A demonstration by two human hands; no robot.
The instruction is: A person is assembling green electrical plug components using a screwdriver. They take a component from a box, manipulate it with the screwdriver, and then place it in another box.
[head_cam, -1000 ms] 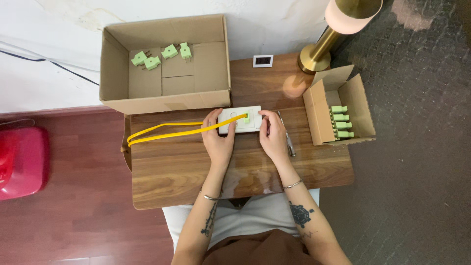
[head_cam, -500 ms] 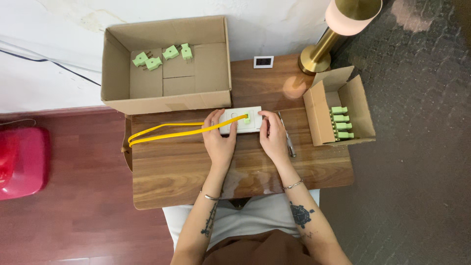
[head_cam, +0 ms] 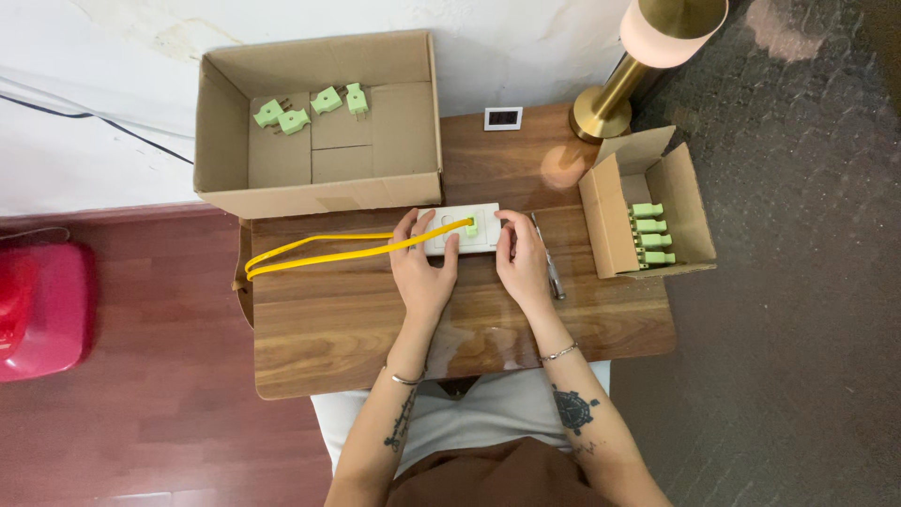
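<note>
Head view looks straight down on a wooden counter with the person's two hands meeting at its middle. Nearest the body, the left hand lies flat with its fingers spread and pressing on the left part of a white power strip, holding it down rather than gripping round it. The right hand rests at the strip's right end, fingers curled against its edge; whether they truly pinch it I cannot tell.

That strip lies flat near the middle of the counter, just in front of the big box. It looks like a rigid plastic bar, light enough to slide on the glossy wood, so steadying it by both ends seems the sound hold. A small green plug sits in it, between the two hands. Its hard little body probably offers only a fingertip pinch. A yellow cable runs left from the strip in a long flat loop; it looks springy and could tug the strip sideways.

Just right of the right hand lies a slim metal tool. Beyond it, a small open carton holds a row of green plugs. Farther back, a large open cardboard box with four loose green plugs crowds the strip's far side. A brass lamp and a small white device stand behind.
</note>
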